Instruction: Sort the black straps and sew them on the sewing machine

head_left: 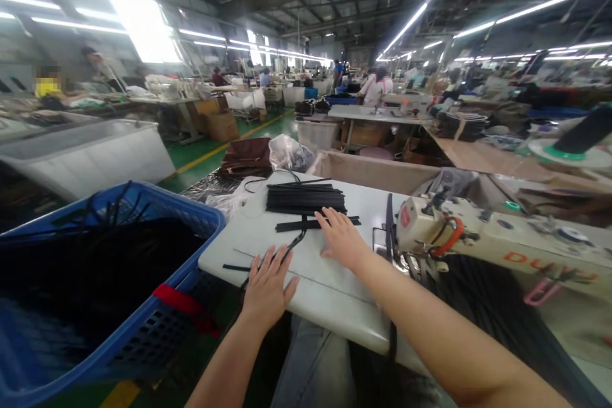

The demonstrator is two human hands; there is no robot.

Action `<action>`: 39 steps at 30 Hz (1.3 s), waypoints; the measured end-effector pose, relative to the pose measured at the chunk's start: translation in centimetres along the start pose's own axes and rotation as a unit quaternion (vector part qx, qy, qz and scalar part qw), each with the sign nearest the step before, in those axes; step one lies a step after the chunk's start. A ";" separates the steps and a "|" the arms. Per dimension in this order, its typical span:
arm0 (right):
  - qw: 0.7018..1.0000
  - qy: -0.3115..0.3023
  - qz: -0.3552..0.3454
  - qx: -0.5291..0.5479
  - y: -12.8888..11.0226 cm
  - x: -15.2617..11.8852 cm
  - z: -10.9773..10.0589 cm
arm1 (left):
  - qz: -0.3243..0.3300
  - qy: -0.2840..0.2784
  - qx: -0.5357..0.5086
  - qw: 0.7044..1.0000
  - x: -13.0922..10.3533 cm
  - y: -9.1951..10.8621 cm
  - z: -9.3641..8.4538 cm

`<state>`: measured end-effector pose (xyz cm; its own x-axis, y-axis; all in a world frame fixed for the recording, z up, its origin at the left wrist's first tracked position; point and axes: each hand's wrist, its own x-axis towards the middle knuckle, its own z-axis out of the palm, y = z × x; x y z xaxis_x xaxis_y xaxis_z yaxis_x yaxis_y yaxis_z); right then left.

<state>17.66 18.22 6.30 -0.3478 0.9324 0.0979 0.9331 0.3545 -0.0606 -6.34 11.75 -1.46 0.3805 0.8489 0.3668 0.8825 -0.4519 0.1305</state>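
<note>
My left hand (pixel 268 284) lies with its fingers spread near the front edge of the white sewing table (pixel 329 274). Under or beside its fingertips runs a thin black strip (pixel 235 267); whether the fingers press on it is hard to see. My right hand (pixel 342 236) reaches across the table with its fingers apart, the fingertips at a few loose black strips (pixel 289 226). Just beyond them lies a neat stack of black strips (pixel 306 197). To the right stands the sewing machine (pixel 430 229), with a black strip (pixel 389 223) hanging by its needle end.
A blue plastic basket (pixel 210 223) full of black strips stands at the left, a red cloth band (pixel 179 299) tied to it. Behind the table are a brown bag (pixel 245 156) and a clear plastic bag (pixel 289 153). Several people work at tables farther back.
</note>
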 end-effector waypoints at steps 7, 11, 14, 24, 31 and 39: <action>0.998 -0.036 0.052 -0.018 4.4 11.0 1.7 | 0.006 0.017 0.003 1.000 -0.2 -0.1 0.4; 0.998 -0.036 0.047 -0.021 5.5 12.0 2.5 | -0.001 0.038 0.014 0.999 -0.2 -0.1 0.7; 0.999 -0.025 0.028 -0.034 5.1 10.9 2.8 | 0.001 0.050 0.018 0.999 -0.2 -0.1 0.9; 0.993 -0.075 0.017 -0.090 2.8 10.5 1.3 | 0.012 0.058 0.015 0.998 -0.1 -0.3 1.3; 0.992 -0.059 0.037 -0.104 -0.5 9.1 0.4 | 0.023 0.071 0.024 0.997 -0.2 -0.7 2.1; 0.996 0.022 0.084 -0.010 -1.9 6.6 -2.1 | 0.019 0.065 0.000 0.998 -0.1 -0.9 2.5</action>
<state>13.78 23.59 9.11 -0.1818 0.9745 0.1314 0.9798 0.1909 -0.0604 -6.42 12.78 -3.94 0.3747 0.7886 0.4876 0.8681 -0.4831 0.1142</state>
